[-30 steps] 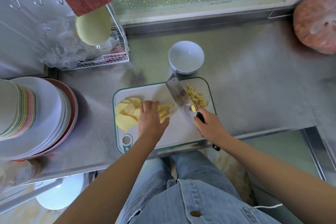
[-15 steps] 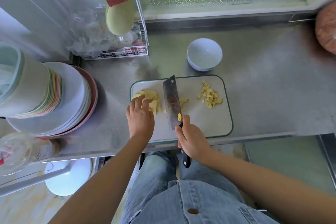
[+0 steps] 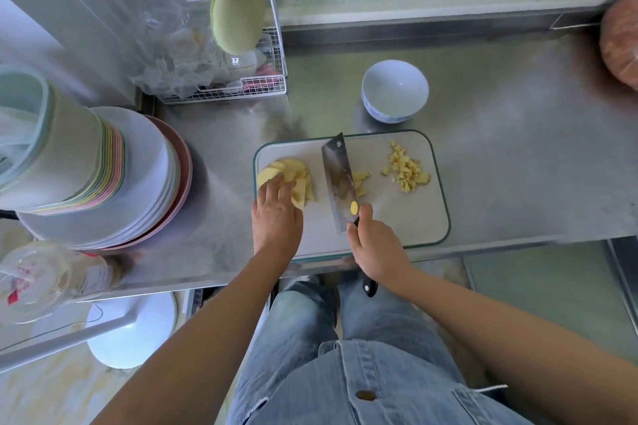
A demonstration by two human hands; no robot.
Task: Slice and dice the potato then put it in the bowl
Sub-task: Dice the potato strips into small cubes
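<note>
A pale cutting board (image 3: 407, 217) lies on the steel counter. Potato slices (image 3: 291, 171) are fanned at its left end, and my left hand (image 3: 276, 217) rests on them with fingers laid over the pile. My right hand (image 3: 374, 245) grips the black handle of a cleaver (image 3: 340, 179), whose blade points away from me across the board's middle. A few potato strips (image 3: 360, 181) lie just right of the blade. Diced potato (image 3: 405, 171) sits in a heap at the board's right. Behind the board stands an empty white bowl (image 3: 395, 90).
A tall stack of plates and bowls (image 3: 103, 176) fills the counter's left. A wire rack (image 3: 241, 86) with plastic bags stands at the back left. A round orange thing (image 3: 621, 41) sits at the far right. A glass jar (image 3: 41, 279) stands near the front left edge.
My left hand has moved left from the strips onto the pile of slices. The cleaver has swung from slanting over the dice to lying across the board's middle, beside the strips.
</note>
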